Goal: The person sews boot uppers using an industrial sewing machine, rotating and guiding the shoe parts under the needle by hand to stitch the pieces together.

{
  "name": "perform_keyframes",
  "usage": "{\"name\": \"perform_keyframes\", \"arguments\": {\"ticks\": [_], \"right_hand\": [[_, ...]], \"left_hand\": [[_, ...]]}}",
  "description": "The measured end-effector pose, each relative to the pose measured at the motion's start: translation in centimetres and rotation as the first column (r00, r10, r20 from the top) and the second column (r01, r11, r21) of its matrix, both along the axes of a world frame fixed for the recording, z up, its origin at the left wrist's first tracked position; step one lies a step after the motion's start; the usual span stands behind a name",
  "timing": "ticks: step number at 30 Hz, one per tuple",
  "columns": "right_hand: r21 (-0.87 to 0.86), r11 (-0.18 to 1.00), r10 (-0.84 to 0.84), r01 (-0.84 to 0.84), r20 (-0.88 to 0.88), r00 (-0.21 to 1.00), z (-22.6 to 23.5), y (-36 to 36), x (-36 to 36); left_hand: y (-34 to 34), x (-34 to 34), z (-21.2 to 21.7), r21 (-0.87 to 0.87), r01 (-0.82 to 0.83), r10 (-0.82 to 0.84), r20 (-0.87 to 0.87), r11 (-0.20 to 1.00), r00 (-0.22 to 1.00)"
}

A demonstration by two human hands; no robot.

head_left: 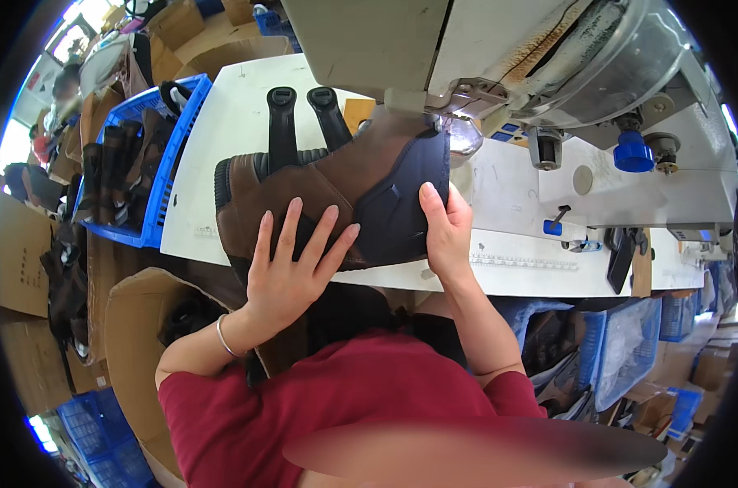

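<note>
Lying flat on the white worktable [222, 138] under the head of a sewing machine [499, 57], a brown and dark navy shoe upper [336, 195] sits near the middle of the view. Its brown leather part spreads toward nine o'clock, its navy panel toward three o'clock, and two black pull straps [304, 122] stick out from it toward twelve o'clock.

The left hand [292, 272] lies palm down on the brown part at the piece's six o'clock edge, fingers spread wide and pressing flat rather than closed around anything; a thin bracelet [225, 337] circles the wrist. The right hand [446, 232] pinches the navy panel's edge at about four o'clock, thumb on top and the other fingers curled beneath the material.

The table surface is pale and smooth, with a printed ruler strip [515, 262] along its near edge at three o'clock from the hands. The machine's cream body fills the upper right, with a blue knob [633, 154] at about two o'clock and a small blue lever [554, 224] below it.

At nine to ten o'clock a blue plastic crate [170, 163] holds more brown leather pieces. Cardboard boxes [27, 252] crowd the left edge and lower left, and more blue crates [621, 350] stand beneath the table at four o'clock. Bright windows [72, 37] show at eleven o'clock, with another person [60, 89] blurred nearby. A red sleeve [304, 407] fills the bottom of the view.
</note>
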State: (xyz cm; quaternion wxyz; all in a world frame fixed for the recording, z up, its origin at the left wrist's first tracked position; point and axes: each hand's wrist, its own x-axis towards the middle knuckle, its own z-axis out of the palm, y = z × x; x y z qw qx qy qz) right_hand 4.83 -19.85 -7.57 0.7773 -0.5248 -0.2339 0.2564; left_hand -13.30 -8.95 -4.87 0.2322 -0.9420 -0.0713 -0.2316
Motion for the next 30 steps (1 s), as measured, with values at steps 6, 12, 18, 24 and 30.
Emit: {"name": "perform_keyframes", "arguments": {"ticks": [6, 12, 18, 24, 30], "right_hand": [[-0.073, 0.996, 0.053, -0.052, 0.015, 0.998, 0.3, -1.0, 0.6], [-0.149, 0.984, 0.145, -0.101, 0.327, 0.934, -2.6, -6.0, -1.6], [-0.105, 0.99, 0.108, -0.092, 0.163, 0.981, -2.8, -6.2, -2.1], [-0.038, 0.997, 0.077, -0.074, 0.077, 0.994, -2.6, -5.3, -1.1], [-0.004, 0.998, 0.06, -0.06, 0.024, 0.998, -1.2, -3.8, 0.1]], "left_hand": [[-0.2, -0.3, 0.4, 0.05, 0.016, -0.016, -0.005, 0.999, 1.0], [-0.3, -0.9, 0.9, 0.005, 0.106, -0.106, 0.077, 0.994, 0.991], [-0.6, -0.6, 1.5, -0.016, 0.08, -0.079, 0.059, 0.997, 0.995], [-0.2, 0.5, 2.5, -0.033, 0.076, -0.073, 0.065, 0.997, 0.995], [0.9, 1.7, 3.6, -0.037, 0.089, -0.087, 0.054, 0.995, 0.995]]}}
